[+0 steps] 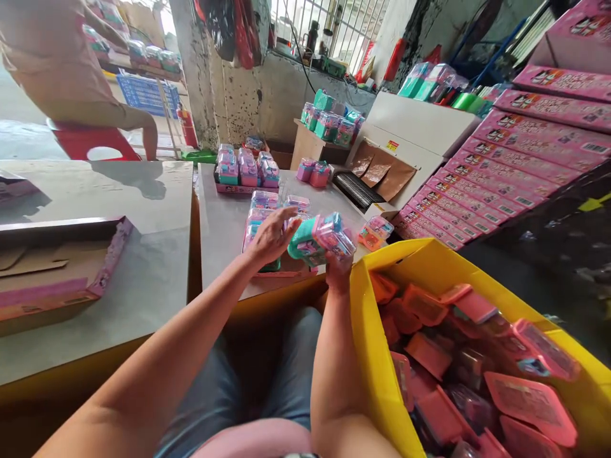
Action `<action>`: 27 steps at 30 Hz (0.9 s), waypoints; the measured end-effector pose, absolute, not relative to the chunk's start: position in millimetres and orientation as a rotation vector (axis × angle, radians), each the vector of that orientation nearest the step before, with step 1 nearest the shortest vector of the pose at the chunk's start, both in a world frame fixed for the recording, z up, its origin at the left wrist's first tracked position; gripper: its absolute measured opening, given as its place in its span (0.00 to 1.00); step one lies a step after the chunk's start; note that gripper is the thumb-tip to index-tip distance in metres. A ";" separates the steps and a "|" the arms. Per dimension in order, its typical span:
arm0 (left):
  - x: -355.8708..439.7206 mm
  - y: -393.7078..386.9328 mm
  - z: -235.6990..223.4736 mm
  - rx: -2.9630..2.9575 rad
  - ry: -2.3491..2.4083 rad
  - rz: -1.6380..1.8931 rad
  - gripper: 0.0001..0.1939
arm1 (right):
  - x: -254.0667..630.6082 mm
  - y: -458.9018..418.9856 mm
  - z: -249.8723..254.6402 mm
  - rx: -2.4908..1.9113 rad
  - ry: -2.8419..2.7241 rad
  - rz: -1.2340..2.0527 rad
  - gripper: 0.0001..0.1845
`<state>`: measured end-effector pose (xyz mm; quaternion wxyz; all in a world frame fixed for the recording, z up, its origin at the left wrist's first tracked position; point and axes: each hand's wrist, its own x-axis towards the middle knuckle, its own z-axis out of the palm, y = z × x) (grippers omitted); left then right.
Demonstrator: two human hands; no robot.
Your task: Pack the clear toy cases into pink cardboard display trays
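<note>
My right hand (pixel 340 270) is wrapped round a small green plastic box with a pink rim and clear top (pixel 319 240), tilted on its side above the table. My left hand (pixel 273 238) is beside the green end of that box, fingers stretched out; whether the fingertips touch it I cannot tell. Below the hands lies a pink display tray (pixel 286 275), partly filled with similar boxes (pixel 265 200) and partly hidden by my left hand. An orange box with a clear top (pixel 375 233) stands to the right of my right hand.
A yellow bin (pixel 367 318) of coral-coloured boxes (pixel 432 356) stands at my right. Behind are a filled tray (pixel 245 189), two pink boxes (pixel 312 172), a white machine (pixel 405 137) and stacked pink cartons (pixel 515 146). An open tray (pixel 112 257) lies left; a person (pixel 62 70) sits beyond.
</note>
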<state>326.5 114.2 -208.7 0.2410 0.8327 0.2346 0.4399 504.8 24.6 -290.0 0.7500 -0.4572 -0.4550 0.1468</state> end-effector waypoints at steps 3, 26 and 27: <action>328.4 126.1 -232.4 2.511 0.728 0.987 0.28 | 511.7 32.2 -324.2 -1.016 -0.921 0.374 0.41; 312.2 132.0 -247.6 2.931 0.685 0.736 0.39 | 523.0 62.6 -335.3 -1.222 -1.077 0.665 0.49; 312.7 132.3 -248.3 2.939 0.685 0.733 0.38 | 524.2 63.4 -336.8 -1.211 -1.099 0.682 0.49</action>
